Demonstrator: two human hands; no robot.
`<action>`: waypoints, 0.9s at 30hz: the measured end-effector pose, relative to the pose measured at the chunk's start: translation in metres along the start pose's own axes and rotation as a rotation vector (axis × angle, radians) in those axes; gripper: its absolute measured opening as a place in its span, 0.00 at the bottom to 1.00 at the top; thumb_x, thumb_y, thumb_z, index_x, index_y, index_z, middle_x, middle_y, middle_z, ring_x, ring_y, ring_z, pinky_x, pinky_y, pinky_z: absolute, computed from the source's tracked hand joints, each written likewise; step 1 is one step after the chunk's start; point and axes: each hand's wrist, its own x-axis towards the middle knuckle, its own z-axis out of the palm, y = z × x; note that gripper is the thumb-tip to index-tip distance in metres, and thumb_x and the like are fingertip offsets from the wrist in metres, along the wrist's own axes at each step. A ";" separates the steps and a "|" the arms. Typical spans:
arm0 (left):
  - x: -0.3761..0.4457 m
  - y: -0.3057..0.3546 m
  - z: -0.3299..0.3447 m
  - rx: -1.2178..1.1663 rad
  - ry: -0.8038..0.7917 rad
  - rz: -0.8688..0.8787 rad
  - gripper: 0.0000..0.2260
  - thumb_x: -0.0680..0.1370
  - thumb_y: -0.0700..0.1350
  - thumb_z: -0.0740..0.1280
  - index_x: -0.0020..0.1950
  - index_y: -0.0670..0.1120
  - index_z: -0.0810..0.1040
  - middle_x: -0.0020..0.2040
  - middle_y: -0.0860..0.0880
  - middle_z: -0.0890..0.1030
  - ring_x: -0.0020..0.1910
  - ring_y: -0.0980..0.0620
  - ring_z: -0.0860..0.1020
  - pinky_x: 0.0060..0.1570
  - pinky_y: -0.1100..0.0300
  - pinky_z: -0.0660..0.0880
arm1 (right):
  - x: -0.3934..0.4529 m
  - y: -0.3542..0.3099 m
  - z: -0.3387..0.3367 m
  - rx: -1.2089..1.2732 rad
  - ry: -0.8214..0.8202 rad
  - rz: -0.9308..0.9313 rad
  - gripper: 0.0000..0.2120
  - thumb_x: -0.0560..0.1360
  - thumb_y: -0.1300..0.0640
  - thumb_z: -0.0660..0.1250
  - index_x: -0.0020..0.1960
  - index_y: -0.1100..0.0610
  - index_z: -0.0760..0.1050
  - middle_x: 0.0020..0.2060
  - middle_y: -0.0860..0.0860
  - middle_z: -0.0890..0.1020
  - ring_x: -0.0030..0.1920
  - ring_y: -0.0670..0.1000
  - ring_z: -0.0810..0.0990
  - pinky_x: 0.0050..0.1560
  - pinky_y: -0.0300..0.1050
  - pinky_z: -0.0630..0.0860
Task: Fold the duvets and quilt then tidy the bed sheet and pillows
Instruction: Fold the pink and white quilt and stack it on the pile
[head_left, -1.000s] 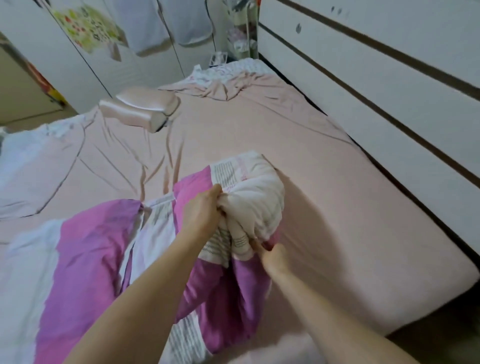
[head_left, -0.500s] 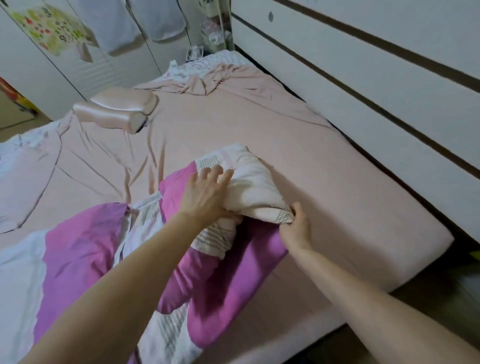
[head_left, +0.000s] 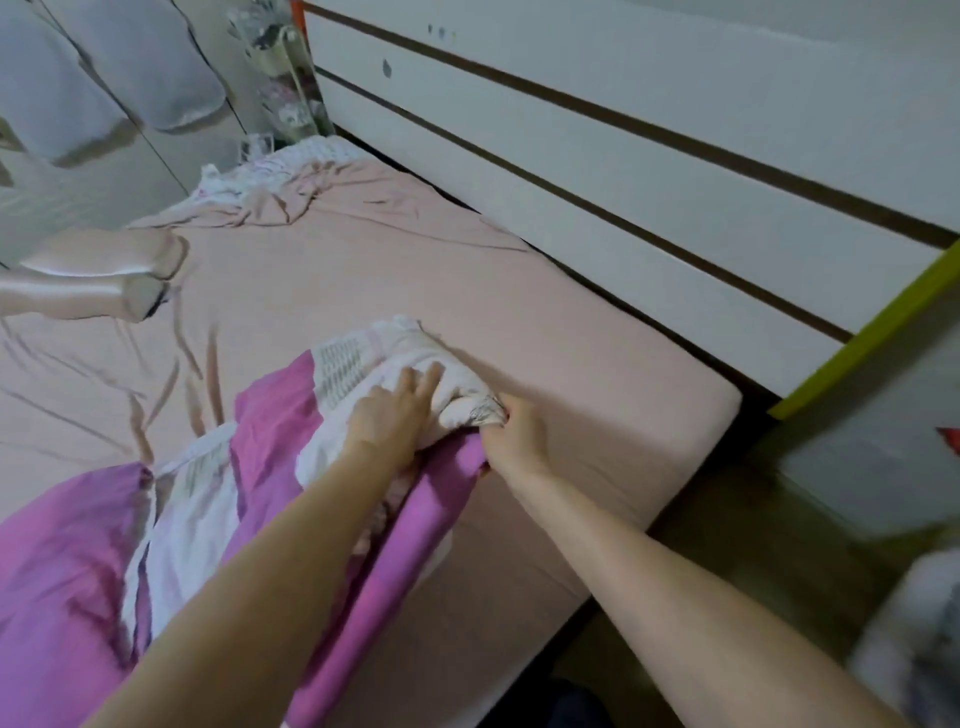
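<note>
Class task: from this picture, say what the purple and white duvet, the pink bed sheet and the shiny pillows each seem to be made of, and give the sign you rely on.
Duvet: soft padded woven fabric, matte; it bunches thickly under the left hand and in the right hand.
Bed sheet: thin matte cloth, probably cotton or a blend; fine creases.
Pillows: glossy cover, perhaps satin; bright highlights.
</note>
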 end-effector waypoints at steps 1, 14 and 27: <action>0.002 -0.013 0.002 -0.038 0.058 -0.025 0.27 0.77 0.47 0.63 0.74 0.51 0.58 0.64 0.49 0.72 0.55 0.43 0.78 0.44 0.51 0.73 | -0.005 0.006 -0.006 0.030 0.034 -0.031 0.09 0.70 0.61 0.60 0.43 0.60 0.79 0.40 0.59 0.83 0.42 0.55 0.80 0.39 0.47 0.70; -0.060 0.014 0.029 -0.206 -0.095 0.069 0.21 0.73 0.39 0.62 0.66 0.50 0.70 0.63 0.47 0.74 0.61 0.40 0.73 0.53 0.49 0.73 | -0.031 0.083 -0.034 -0.144 -0.089 0.164 0.13 0.70 0.65 0.59 0.41 0.59 0.82 0.36 0.60 0.83 0.35 0.57 0.83 0.38 0.51 0.80; -0.038 0.064 0.006 -0.438 -0.206 0.001 0.15 0.77 0.47 0.62 0.61 0.42 0.73 0.57 0.41 0.78 0.56 0.41 0.77 0.49 0.54 0.70 | -0.012 0.055 -0.036 -0.132 0.015 -0.038 0.13 0.73 0.67 0.61 0.51 0.61 0.82 0.48 0.57 0.84 0.47 0.53 0.80 0.42 0.42 0.70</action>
